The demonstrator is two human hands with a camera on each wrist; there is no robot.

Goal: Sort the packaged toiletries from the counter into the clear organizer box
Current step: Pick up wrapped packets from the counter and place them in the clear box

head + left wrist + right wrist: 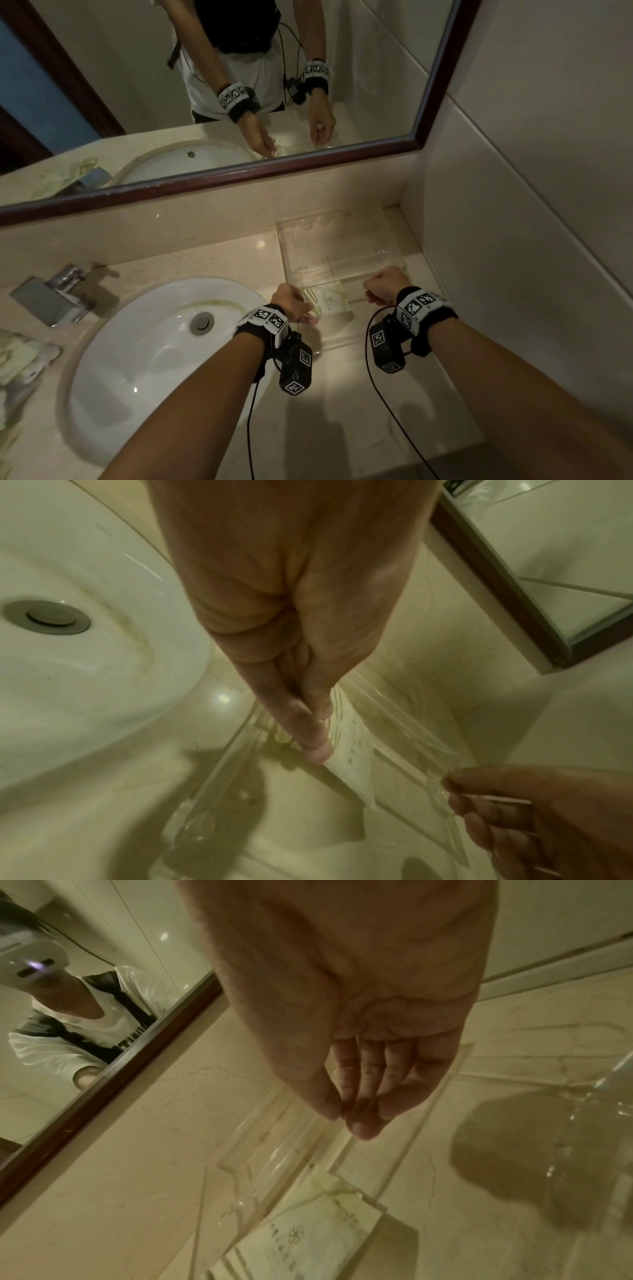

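— How many things are on the table (342,394)?

— One clear box (342,246) at the far right, by the wall. One white packet (334,301) lies in its near compartment. More packets (20,363) lie in a pile at the left edge, past the sink (137,342); I cannot count them. One tap (51,298) stands left of the sink, and one mirror (239,85) hangs behind it.

— And the hands?

— Two. The left hand (291,301) pinches the left end of the packet between thumb and fingers (315,745). The right hand (385,284) has its fingers curled at the box's right side; in the left wrist view they seem to pinch the clear wall, but I cannot tell for sure.

— Any writing?

— The packet shows a small flower-like emblem (295,1233) with a line of print beside it, too blurred to read. Both wristbands carry black-and-white square codes.
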